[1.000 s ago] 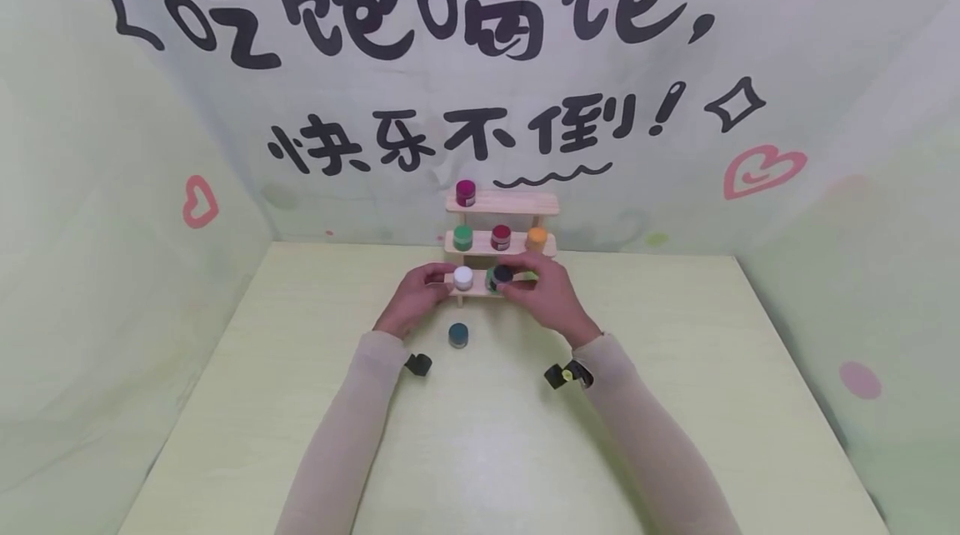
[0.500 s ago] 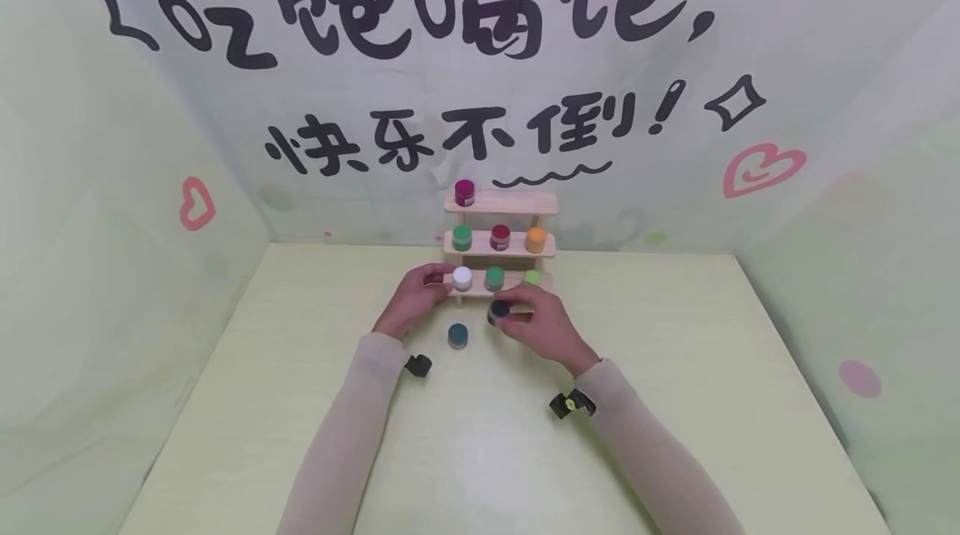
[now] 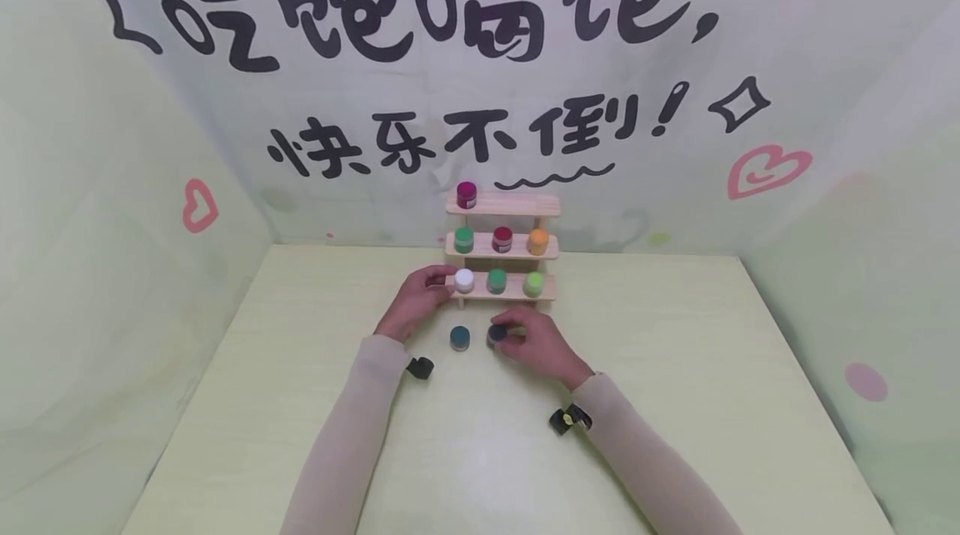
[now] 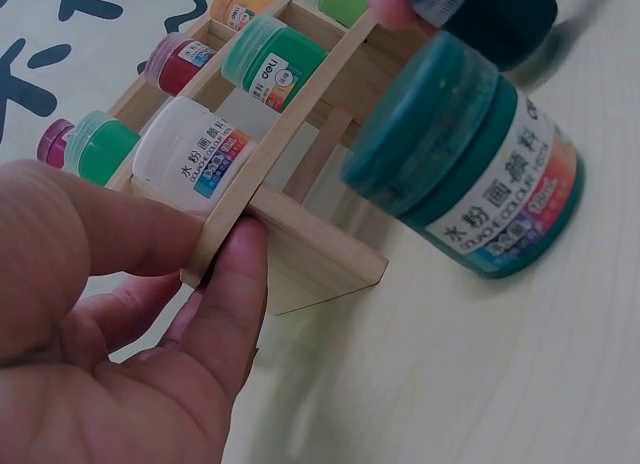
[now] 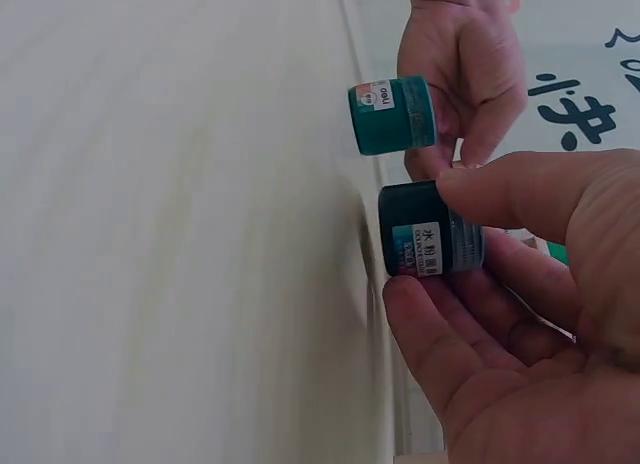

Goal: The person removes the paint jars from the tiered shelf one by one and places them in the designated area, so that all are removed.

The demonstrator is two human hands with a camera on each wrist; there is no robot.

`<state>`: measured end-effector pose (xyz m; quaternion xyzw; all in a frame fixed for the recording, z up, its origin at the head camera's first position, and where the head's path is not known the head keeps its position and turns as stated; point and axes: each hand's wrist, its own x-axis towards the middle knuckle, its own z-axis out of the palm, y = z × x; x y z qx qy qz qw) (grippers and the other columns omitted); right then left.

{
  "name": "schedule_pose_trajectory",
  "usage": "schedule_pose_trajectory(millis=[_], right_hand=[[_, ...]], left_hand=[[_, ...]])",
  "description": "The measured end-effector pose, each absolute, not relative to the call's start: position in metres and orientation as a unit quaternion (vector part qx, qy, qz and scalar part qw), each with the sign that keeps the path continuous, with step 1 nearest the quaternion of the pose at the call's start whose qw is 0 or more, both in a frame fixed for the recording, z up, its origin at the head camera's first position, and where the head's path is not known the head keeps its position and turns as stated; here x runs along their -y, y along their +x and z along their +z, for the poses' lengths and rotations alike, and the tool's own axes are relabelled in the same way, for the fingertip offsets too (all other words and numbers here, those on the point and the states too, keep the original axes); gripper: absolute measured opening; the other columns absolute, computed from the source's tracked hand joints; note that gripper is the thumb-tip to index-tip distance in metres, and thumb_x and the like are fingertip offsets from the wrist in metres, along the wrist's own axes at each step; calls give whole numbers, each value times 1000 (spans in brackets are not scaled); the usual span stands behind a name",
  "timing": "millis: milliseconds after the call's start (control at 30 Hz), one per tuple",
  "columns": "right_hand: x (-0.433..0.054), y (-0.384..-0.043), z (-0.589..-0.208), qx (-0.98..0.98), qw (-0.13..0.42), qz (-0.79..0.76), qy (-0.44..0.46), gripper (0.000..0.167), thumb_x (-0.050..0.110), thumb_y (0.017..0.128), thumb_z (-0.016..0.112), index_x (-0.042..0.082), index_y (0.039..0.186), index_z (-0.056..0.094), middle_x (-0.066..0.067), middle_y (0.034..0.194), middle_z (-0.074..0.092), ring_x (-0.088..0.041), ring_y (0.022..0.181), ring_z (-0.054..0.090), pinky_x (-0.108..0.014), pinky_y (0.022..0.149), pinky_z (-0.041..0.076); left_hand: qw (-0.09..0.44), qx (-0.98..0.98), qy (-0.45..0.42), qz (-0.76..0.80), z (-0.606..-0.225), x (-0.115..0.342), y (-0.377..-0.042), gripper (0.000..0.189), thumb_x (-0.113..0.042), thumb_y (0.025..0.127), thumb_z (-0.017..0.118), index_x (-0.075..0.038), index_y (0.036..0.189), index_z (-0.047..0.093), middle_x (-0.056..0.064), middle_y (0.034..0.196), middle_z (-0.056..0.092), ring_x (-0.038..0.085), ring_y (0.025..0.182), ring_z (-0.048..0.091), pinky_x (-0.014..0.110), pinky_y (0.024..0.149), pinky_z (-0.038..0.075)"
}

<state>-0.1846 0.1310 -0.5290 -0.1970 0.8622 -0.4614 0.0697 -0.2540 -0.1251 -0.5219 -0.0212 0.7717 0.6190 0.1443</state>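
My left hand [image 3: 417, 298] pinches the left end of the bottom step of a small wooden tiered rack [image 4: 292, 246], thumb on one face and fingers on the other. In front of the rack, my right hand [image 3: 542, 343] grips a dark, nearly black paint jar [image 5: 420, 229] between thumb and fingers, close over the table. A teal paint jar [image 4: 470, 164] stands upright on the table just left of it. On the bottom step sit a white jar [image 3: 464, 281], a green jar [image 3: 497, 281] and a light green jar [image 3: 534, 283].
The middle step carries a green jar [image 3: 464, 239], a dark red jar [image 3: 502, 239] and an orange jar [image 3: 537, 242]. At the left of the top step is a magenta jar [image 3: 467, 194]. A cloth backdrop [image 3: 352, 210] with black lettering hangs right behind the rack.
My right hand has brought the dark jar from in front of the bottom step down toward the table, beside the teal jar. The green and light green jars are now uncovered. My left hand stays put.
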Motion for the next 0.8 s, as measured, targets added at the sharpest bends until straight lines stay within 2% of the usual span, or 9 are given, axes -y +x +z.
schedule_pose_trajectory(millis=[233,400,667,800], right_hand=[[-128,-182,-529,-863,87,-462,-186,39,4,82,81,10,119,71,-2,113,66,-19,107,67,-30,94,60],[-130,-183,-527,-866,95,-457,-176,41,11,83,82,10,122,69,0,118,67,-18,108,68,-26,93,59],[-139,-180,-517,-849,94,-496,-154,41,15,87,79,8,125,67,-3,124,66,-22,115,65,-33,97,59],[-140,-182,-511,-845,98,-502,-155,42,17,89,78,5,127,66,-9,128,65,-24,118,64,-35,98,58]], left_hand=[[141,-765,-17,628,-524,125,-253,39,-12,92,68,-23,129,65,6,128,60,23,121,57,36,100,53],[147,-763,-26,629,-521,128,-251,38,-13,94,67,-24,130,63,5,127,61,23,121,59,36,101,54],[144,-767,-24,625,-522,127,-253,38,-13,93,68,-27,128,67,3,130,59,24,122,55,38,103,52],[134,-766,-32,628,-522,124,-254,37,-14,94,68,-24,129,67,5,128,62,23,120,58,36,101,54]])
